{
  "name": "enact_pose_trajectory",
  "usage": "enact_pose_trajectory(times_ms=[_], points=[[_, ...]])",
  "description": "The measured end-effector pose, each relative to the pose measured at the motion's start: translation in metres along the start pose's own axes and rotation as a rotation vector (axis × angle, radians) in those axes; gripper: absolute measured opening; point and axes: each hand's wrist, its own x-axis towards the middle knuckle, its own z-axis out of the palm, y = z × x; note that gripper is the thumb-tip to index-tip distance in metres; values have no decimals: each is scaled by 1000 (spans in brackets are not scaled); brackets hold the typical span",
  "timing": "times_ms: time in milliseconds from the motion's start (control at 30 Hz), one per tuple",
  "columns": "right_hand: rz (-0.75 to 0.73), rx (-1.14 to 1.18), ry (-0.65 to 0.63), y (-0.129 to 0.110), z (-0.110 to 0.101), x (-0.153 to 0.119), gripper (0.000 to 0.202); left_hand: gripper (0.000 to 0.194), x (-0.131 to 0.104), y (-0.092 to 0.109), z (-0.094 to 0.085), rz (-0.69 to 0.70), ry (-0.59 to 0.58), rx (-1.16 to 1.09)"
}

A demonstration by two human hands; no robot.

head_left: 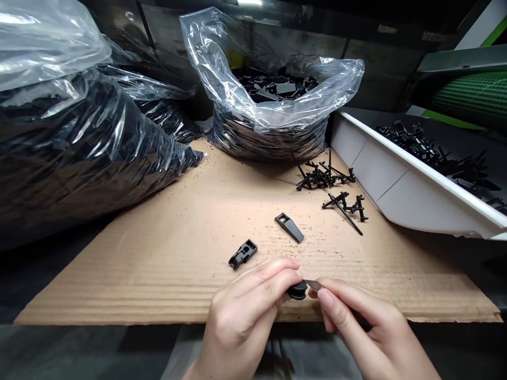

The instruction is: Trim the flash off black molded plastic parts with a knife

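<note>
Between the fingers of my left hand [251, 303] is a small black plastic part [297, 290] with a rounded, grooved end, held over the front of the cardboard. My right hand [360, 322] pinches a small pointed blade [312, 285], its tip against or very close to that part; actual contact is hard to make out. Any handle of the blade is hidden in my fingers. Just beyond my left hand lies a black clip-like piece [243, 254] with a round hole. A flat, tapered black piece [289, 227] with a square opening rests farther back.
Black sprue scraps [325, 174] lie at the right on the cardboard sheet [158, 237], among fine shavings. An open plastic bag [269, 121] of black parts stands behind. Filled bags [79, 148] crowd the left. A white bin [380, 169] with black pieces borders the right.
</note>
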Motion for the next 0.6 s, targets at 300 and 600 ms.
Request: enact_pose_trajectory(times_ms=[300,600], points=[[263,204,-587,-9,-33,26,32,30,5,3,-1,-46,-29,-73],[358,382,-149,-7,-19,8,22,24,12,6,-5,-215,3,-193]])
